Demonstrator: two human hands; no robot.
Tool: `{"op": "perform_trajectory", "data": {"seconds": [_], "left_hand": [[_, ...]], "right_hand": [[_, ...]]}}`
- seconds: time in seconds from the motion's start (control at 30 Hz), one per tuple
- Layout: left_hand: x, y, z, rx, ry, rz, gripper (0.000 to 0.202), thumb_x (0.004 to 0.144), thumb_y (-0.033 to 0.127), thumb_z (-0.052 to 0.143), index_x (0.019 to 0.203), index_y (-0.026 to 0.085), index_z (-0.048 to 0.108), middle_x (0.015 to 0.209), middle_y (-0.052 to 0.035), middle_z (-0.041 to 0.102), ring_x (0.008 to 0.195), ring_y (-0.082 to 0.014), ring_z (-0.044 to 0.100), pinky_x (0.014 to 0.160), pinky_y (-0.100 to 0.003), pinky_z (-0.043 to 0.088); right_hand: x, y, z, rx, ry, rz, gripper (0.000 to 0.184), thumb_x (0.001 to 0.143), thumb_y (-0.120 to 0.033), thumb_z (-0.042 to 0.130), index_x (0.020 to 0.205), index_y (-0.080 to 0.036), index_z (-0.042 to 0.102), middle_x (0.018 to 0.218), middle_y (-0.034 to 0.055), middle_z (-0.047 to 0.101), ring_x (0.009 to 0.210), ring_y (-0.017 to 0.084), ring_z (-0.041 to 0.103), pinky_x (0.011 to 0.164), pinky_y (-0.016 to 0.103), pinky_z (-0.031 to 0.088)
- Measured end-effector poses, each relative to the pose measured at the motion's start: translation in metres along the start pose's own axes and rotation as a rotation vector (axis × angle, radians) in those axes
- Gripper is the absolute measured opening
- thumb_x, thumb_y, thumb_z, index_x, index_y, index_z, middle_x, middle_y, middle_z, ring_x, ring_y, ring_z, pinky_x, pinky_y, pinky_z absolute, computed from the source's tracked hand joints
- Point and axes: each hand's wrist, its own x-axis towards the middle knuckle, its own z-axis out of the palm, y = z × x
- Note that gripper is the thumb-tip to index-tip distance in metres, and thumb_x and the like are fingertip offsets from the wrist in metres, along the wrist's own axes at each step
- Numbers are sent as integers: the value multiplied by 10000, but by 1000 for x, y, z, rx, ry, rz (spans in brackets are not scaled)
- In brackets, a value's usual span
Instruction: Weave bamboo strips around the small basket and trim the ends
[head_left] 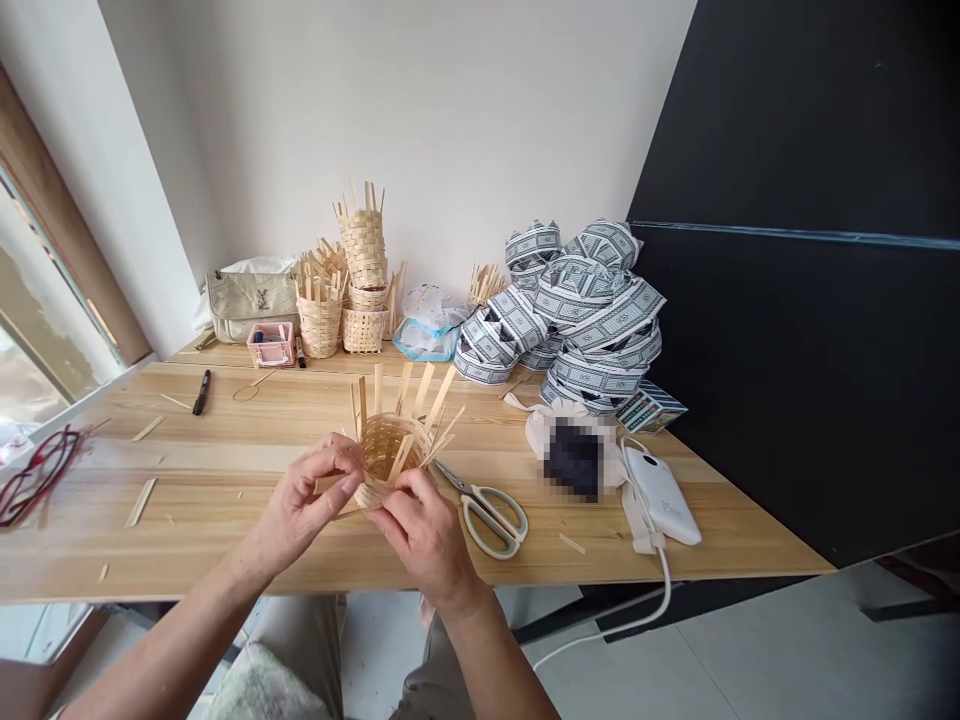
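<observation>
At the far left of the light wooden table (225, 570), a pair of red-framed glasses (37, 477) lies at the edge, with loose bamboo strips (141, 502) scattered just to the right of it. Farther along on the far side are a black marker (201, 392) and a thin wire loop (246, 392). Behind them, near the wall, sit a beige quilted handbag (251, 300) and a small pink crate (270, 345). Next to these stand several woven bamboo baskets (319, 320), including a tall stacked one (362, 245), with unwoven strips sticking up. Near the middle of the table, the left hand (311, 495) and the right hand (424, 540) are together, both clamped on the woven wall of a small unfinished bamboo basket (386, 450), whose upright strips fan outward. Just to its right lie white-handled scissors (487, 520). Beyond them, a plastic bag (424, 325) sits by a heaped pile of patterned fabric bands (585, 300). Farther right, a pixelated dark object (574, 458) rests on white cloth, too blurred to identify, beside a white power bank (660, 495) with its cable (660, 590) hanging over the near edge.
</observation>
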Motion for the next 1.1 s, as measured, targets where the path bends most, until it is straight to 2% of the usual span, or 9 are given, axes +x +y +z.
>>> {"op": "perform_trajectory", "data": {"seconds": [0.07,0.2,0.3,0.4,0.57,0.67,0.83,0.97,1.1], "left_hand": [[-8,-5,4,-104,85,-69,190,840,314,492,733,202,601,860,-60,585,873,-215,529,802,-322,407],[-23,-8,19,-363,325,-184,135,808,279,528,888,201,605,933,-48,575,932,-201,523,846,-307,411],[-29,-6,31,-479,411,-232,168,788,273,532,922,196,599,959,-48,586,971,-200,520,863,-305,415],[-33,-6,37,-497,408,-244,190,799,290,518,943,195,597,972,-54,599,987,-205,526,889,-322,411],[-37,-14,39,-454,391,-160,185,817,290,527,982,215,561,978,-48,591,989,-196,526,909,-329,407],[-38,-18,39,-412,385,-128,174,828,274,523,989,220,558,974,-42,576,972,-185,526,894,-311,415],[-39,-16,41,-402,376,-122,300,828,299,526,1125,259,513,1037,-45,550,973,-190,525,876,-322,440],[-39,-8,38,-265,305,-100,208,825,317,542,1017,246,578,1058,-57,529,1015,-206,504,870,-316,448],[-36,-11,32,-283,232,-54,227,791,343,594,985,226,609,1061,-78,521,1002,-217,517,834,-319,481]], "right_hand": [[0,-1,1,13,-6,10,267,891,-234,462,640,-187,540,737,22,521,621,108,516,575,216,430],[0,-3,1,10,8,14,263,887,-204,451,634,-191,524,717,21,506,629,118,506,591,228,427],[1,-6,3,-16,25,38,267,894,-215,432,643,-191,519,705,23,498,632,128,505,590,237,425],[1,-9,6,-48,39,76,273,909,-220,397,668,-189,522,726,32,505,653,136,516,595,242,427],[3,-15,11,-132,34,135,264,909,-180,379,678,-184,508,740,37,495,637,140,518,559,241,406],[4,-20,13,-188,7,189,237,887,-112,358,717,-190,504,757,35,490,600,137,503,504,241,370],[8,-28,10,-236,-62,223,267,801,2,327,755,-201,494,758,23,474,550,129,480,453,236,322],[11,-28,5,-266,-103,228,262,788,6,337,760,-207,487,755,22,479,540,136,483,445,244,306],[14,-23,3,-321,-79,195,238,816,-36,345,740,-214,483,728,19,498,527,133,484,443,249,305]]}}
